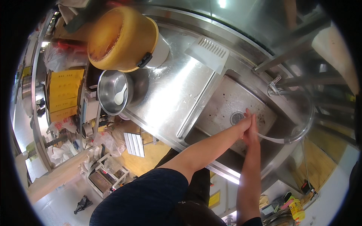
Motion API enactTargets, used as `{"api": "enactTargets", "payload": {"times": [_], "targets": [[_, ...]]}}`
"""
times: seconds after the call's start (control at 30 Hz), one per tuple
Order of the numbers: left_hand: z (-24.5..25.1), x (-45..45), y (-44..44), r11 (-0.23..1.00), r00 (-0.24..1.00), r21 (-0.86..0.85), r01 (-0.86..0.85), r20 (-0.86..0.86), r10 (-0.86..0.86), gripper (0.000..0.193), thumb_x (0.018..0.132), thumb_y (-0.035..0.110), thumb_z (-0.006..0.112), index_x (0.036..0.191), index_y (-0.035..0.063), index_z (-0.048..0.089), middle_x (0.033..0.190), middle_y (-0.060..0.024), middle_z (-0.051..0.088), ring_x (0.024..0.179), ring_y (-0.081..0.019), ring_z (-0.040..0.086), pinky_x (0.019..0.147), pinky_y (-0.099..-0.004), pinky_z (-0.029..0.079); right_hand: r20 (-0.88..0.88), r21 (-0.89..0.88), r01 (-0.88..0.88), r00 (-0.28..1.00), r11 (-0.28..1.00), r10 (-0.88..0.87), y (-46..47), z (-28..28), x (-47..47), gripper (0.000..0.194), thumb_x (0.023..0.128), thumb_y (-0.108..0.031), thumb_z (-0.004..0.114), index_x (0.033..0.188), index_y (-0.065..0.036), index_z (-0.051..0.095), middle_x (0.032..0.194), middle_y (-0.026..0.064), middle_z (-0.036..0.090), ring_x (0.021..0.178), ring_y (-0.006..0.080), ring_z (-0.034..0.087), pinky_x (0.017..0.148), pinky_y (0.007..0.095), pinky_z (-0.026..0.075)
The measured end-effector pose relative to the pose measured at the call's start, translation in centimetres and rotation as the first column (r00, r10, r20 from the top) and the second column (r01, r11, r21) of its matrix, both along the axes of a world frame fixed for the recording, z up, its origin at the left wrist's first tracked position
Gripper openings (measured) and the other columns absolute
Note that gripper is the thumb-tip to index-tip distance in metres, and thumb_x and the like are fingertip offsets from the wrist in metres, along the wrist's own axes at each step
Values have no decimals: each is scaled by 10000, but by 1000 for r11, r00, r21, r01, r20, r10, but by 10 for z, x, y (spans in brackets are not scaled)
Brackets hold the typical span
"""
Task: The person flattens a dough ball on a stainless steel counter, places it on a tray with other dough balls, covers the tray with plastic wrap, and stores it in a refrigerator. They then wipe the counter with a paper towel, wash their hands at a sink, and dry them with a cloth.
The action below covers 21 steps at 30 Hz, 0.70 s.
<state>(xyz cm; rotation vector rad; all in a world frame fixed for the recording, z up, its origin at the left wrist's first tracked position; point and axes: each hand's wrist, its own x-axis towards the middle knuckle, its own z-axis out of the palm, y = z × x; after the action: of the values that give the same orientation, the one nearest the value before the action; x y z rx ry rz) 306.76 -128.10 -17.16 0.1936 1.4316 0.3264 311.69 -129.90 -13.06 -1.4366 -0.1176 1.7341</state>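
Observation:
My left hand (246, 124) and my right hand (251, 132) are pressed together, palm against palm, over a stainless steel sink (226, 84). A stream of water (271, 139) from the curved metal faucet spout (309, 118) reaches them at the wrist side. Neither hand shows any object in it, though the space between the palms is hidden. Beyond the fingertips, the round drain strainer (237, 118) lies in the sink floor, with dark bits of residue scattered around it.
Left of the sink, a steel drainboard (169, 93) holds a slotted white plastic piece (210, 52) and a large yellow-brown pot (121, 39), tipped on its side. A steel bowl (109, 93) with a white spoon (121, 96) stands at the drainboard's left end. The faucet handle (273, 84) is behind the sink.

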Motion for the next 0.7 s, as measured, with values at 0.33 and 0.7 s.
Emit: {"api": "enactTargets", "payload": {"times": [0.33,0.7], "targets": [[-22,-18,24,987,957,-19,159,250,-149,723,1081,605,477,1046,-75,719,1005,-222,741,894,-361,720,895,-413,576,-473,-358,693,444,626,-761,-50,12,-6,323,1153,-179,436,1424,-68,572,1429,108,611,1251,254,643,1072,449,533],[23,-30,-26,826,495,-516,-224,670,553,564,1087,532,466,1150,26,709,1004,-152,721,937,-296,705,836,-455,589,421,234,36,897,972,-135,-13,-92,17,138,1034,-156,578,1121,-113,676,1022,50,737,870,248,685,727,388,523]]}}
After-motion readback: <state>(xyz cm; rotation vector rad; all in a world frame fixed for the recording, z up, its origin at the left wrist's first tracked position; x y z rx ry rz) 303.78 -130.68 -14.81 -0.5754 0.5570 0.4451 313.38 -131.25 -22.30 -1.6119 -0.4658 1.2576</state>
